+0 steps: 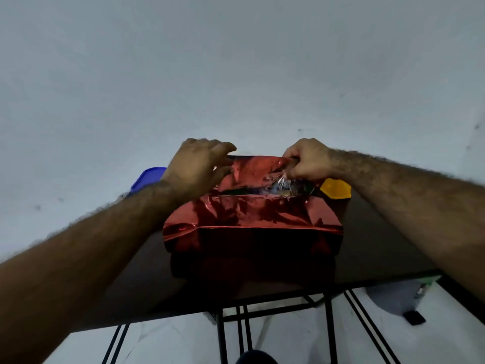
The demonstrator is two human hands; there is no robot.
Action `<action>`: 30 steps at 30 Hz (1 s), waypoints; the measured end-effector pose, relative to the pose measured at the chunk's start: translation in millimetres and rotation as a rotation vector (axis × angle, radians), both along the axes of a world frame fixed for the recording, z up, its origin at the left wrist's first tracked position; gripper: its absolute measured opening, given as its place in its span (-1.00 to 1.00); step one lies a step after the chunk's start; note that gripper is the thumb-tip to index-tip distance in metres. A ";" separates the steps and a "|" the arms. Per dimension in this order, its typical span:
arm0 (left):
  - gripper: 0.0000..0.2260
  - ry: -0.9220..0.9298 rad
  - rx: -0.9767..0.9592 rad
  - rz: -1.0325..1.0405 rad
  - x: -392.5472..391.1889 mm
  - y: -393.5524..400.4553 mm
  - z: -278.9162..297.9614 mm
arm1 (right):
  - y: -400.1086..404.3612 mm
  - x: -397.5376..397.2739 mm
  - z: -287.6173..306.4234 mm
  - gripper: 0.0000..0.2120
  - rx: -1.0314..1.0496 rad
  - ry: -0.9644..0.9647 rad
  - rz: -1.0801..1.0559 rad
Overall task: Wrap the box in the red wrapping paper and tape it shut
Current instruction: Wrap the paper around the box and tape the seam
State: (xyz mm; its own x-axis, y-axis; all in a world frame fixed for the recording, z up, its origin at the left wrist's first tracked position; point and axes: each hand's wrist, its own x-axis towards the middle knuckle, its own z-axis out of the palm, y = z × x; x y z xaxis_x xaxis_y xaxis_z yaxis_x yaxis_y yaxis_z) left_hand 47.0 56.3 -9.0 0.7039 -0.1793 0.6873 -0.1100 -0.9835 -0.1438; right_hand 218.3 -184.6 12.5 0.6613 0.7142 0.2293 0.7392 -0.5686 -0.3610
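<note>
The dark counter (380,248) carries the box in shiny red foil wrapping paper (252,222) near its middle. At the far edge, the left hand (195,169) rests spread fingers on the paper; the right hand (307,160) pinches crumpled clear tape (282,183).

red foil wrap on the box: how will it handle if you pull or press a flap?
The red wrapping paper looks thin and floppy: it wrinkles under the right hand. Its mirror sheen suggests a slick surface, so flaps may slip unless held, as the left hand does. It probably creases permanently.
</note>
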 end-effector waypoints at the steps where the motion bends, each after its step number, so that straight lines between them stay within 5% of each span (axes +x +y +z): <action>1: -0.69 -0.062 0.090 -0.066 -5.8 -8.6 -3.5 | -1.1 -0.6 0.3 -0.81 0.002 0.003 -0.008; 4: -0.53 0.217 0.146 -0.272 -27.4 -44.8 -14.0 | -0.6 -0.9 0.9 -0.84 0.016 0.009 -0.035; 7: -0.13 0.613 0.025 -0.099 -37.9 -66.3 -24.2 | 3.5 -3.2 1.0 -0.93 0.032 0.023 -0.045; 12: 0.22 0.813 -0.160 0.086 -25.5 -65.5 -13.2 | 14.6 -2.7 3.7 -0.91 -0.011 0.000 -0.050; 17: 0.19 0.892 -0.206 0.090 -2.7 -59.3 -0.8 | 21.0 1.4 4.0 -0.89 0.002 0.013 -0.096; 20: 0.00 0.901 -0.194 0.069 0.5 -57.6 0.3 | 21.4 5.9 1.4 -0.89 0.004 -0.009 -0.158; 30: -0.19 0.874 -0.019 0.097 0.5 -66.2 10.3 | 32.1 15.0 1.3 -0.79 -0.006 -0.067 -0.245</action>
State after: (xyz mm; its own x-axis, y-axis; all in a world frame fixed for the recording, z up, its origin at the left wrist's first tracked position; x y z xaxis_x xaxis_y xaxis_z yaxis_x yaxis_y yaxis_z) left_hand 47.5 -9.9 1.3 0.9910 -0.0858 -0.1029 -0.0894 -0.9955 -0.0306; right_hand 233.3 -152.5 13.9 0.7981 0.5363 0.2747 0.6015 -0.7357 -0.3114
